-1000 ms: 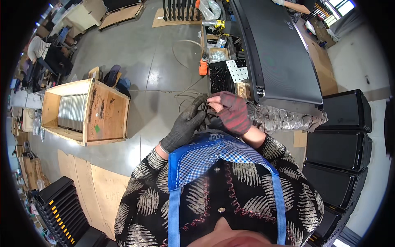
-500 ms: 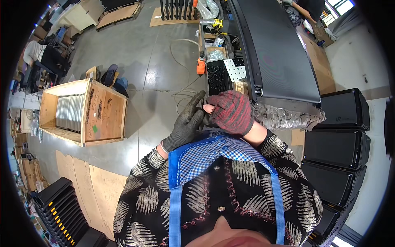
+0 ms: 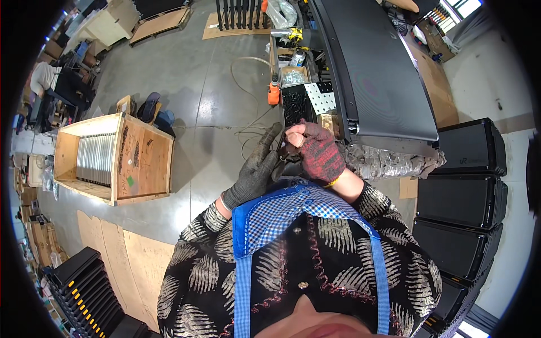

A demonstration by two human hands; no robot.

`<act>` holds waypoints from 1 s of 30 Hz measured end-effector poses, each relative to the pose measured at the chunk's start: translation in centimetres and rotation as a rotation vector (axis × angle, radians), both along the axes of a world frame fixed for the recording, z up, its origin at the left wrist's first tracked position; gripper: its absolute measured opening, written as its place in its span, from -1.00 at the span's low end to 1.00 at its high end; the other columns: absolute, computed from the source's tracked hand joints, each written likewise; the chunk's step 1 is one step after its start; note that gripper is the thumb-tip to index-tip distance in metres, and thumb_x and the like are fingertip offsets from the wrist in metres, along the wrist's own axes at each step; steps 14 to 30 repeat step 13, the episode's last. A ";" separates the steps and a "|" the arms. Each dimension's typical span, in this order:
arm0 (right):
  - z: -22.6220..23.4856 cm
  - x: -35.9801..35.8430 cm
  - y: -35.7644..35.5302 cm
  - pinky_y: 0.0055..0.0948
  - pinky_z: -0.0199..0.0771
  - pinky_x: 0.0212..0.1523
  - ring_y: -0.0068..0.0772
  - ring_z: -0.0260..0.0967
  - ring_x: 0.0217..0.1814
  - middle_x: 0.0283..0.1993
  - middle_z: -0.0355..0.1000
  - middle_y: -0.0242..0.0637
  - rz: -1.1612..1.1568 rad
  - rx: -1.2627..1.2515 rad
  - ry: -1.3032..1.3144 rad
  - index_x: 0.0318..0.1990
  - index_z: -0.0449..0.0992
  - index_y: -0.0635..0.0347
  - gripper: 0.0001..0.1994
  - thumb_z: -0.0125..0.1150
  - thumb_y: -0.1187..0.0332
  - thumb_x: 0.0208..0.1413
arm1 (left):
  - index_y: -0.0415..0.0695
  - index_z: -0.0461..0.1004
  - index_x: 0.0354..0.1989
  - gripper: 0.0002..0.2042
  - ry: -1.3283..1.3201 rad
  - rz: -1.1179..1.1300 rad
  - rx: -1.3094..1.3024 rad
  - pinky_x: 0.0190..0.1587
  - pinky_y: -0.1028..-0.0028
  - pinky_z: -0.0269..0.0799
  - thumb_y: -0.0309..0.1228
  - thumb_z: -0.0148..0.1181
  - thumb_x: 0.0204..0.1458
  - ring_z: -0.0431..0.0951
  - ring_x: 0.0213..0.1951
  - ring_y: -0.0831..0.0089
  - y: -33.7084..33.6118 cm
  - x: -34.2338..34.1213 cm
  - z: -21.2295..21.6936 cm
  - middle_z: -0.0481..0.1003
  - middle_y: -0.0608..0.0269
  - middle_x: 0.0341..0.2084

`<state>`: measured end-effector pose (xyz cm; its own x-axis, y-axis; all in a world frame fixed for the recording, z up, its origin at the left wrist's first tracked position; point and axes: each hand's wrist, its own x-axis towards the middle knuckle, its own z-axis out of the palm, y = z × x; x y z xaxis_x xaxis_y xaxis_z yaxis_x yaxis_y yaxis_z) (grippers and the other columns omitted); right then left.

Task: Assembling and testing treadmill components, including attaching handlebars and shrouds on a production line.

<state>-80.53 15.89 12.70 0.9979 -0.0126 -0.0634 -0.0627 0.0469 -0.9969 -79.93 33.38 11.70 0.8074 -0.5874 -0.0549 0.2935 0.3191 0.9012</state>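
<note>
My left hand [image 3: 255,174], in a dark grey glove, is held in front of my apron [image 3: 282,211] with its long fingers pointing up and away. My right hand [image 3: 322,155] wears a red and black knit glove that leaves the thumb tip bare. Its thumb and forefinger are pinched together close to the left fingertips. Between the hands is a small dark piece [image 3: 289,152], largely hidden by the fingers, and its kind does not show. Just beyond lies a tray of black screws [image 3: 296,106], with a white perforated plate [image 3: 321,99] at its right.
A treadmill deck [image 3: 383,84] extends away on the right, with crinkled wrapping [image 3: 389,160] by its near end. An orange power tool [image 3: 273,94] hangs beside the parts trays. To the left stands a wooden crate [image 3: 145,160]; black cases [image 3: 466,149] are stacked at right. A person [image 3: 62,79] bends far left.
My right hand has rolled over from its back to its thumb side, with thumb and forefinger now showing. The left hand has stayed almost in place.
</note>
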 end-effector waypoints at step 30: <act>0.8 0.2 0.6 -0.47 0.34 -0.06 -0.45 0.42 -0.18 -0.27 0.51 -0.25 0.059 -0.253 -0.265 -0.23 0.55 0.22 -0.76 0.22 0.22 0.09 | 0.00 -0.22 0.38 -0.30 0.263 -0.150 -0.192 -0.54 0.66 0.09 -0.25 0.05 0.16 0.16 -0.58 0.65 0.8 0.4 0.5 0.23 0.42 -0.57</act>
